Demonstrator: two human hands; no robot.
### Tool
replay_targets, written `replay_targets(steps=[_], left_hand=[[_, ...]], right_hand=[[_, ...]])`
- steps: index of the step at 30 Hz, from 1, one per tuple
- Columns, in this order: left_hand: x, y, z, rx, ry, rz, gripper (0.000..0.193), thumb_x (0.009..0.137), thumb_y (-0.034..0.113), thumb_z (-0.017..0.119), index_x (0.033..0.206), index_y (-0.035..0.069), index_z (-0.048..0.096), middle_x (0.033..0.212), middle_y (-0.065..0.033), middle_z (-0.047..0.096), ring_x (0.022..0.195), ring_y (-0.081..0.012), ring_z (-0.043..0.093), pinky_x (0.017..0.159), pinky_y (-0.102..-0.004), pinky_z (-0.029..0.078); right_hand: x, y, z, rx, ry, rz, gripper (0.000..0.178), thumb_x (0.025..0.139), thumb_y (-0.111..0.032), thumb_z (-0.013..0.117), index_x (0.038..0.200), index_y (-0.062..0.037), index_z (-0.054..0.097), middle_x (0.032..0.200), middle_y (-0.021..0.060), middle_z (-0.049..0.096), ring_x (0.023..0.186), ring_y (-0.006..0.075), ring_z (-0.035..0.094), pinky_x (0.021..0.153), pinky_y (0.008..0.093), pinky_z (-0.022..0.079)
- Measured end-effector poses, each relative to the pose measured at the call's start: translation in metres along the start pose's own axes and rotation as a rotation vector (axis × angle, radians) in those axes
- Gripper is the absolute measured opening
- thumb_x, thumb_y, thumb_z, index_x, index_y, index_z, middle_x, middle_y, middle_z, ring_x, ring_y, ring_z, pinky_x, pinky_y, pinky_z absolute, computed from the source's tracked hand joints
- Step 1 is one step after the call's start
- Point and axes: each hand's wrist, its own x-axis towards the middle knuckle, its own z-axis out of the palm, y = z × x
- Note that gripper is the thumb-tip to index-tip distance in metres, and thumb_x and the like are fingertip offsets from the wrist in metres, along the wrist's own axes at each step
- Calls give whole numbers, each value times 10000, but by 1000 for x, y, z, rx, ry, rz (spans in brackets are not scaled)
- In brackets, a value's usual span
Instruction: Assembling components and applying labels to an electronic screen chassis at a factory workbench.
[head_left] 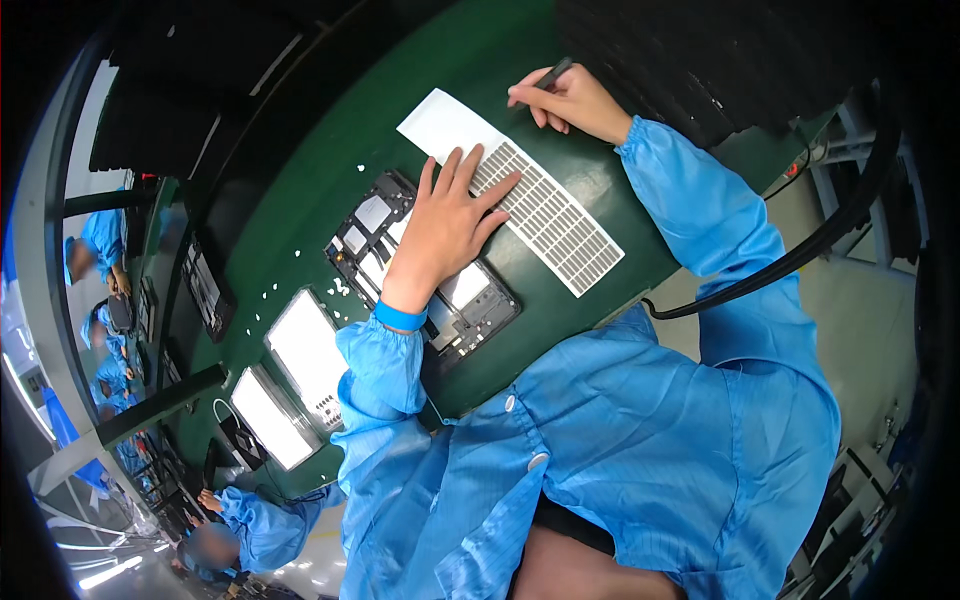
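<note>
My left hand (445,225) is palm down with its fingers spread. Its fingertips rest on a long white sheet of small grey-brown rectangular labels (570,235), pressing it to the green bench; the sheet's far end is blank. Beneath the palm and wrist sits an opened black electronic device housing (490,315) with silvery panels inside, partly covered by my hand and sleeve. To the right of the sheet's far end, my right hand (578,105) is closed around a short dark pen-like tool (553,75), held above the bench. Its tip is hidden by my fingers.
White scraps (340,286) are scattered left of the housing. White sheet stacks (305,345) lie further left, and another black housing (205,290) stands at the far left. Dark stacked material (690,65) lines the back. A black cable (790,270) crosses my right sleeve. Co-workers (270,530) in blue sit along the left.
</note>
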Motion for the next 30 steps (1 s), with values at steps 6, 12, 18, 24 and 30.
replay_targets(steps=[6, 12, 18, 24, 30], left_hand=[[1, 1, 3, -41, 11, -25, 435, 1008, 375, 526, 1436, 296, 542, 1522, -198, 401, 1415, -421, 358, 1178, -547, 275], [1, -2, 5, -59, 31, -25, 431, 1010, 385, 521, 1431, 297, 549, 1524, -200, 400, 1417, -427, 354, 1182, -538, 274], [-7, -3, 8, -93, 57, -42, 416, 1018, 388, 505, 1422, 302, 559, 1545, -183, 383, 1427, -422, 344, 1188, -534, 257], [-17, 6, -11, -6, 265, -1, 389, 995, 290, 563, 1377, 225, 585, 1471, -174, 472, 1354, -408, 436, 1155, -485, 339], [-82, -10, -19, -220, 491, -363, 146, 886, 114, 660, 1017, 56, 686, 1094, -100, 641, 1050, -336, 595, 944, -431, 461]], right_hand=[[7, 31, -4, 91, -59, -44, 242, 975, -243, 679, 1058, -15, 683, 782, 31, 680, 621, 74, 610, 524, 204, 478], [8, 28, 0, 66, -59, -28, 235, 981, -246, 671, 1048, -21, 683, 783, 27, 682, 618, 67, 603, 522, 204, 466], [11, 24, 5, 58, -69, -40, 216, 994, -209, 647, 1053, -4, 676, 765, 23, 657, 650, 75, 618, 545, 211, 481], [32, -3, 30, 262, 44, -77, 259, 1012, -265, 620, 1061, -20, 687, 801, 15, 653, 672, 65, 602, 594, 210, 482], [81, -29, 113, 218, -181, -111, 313, 978, -318, 668, 1017, -8, 688, 798, 45, 686, 645, 83, 633, 551, 214, 488]])
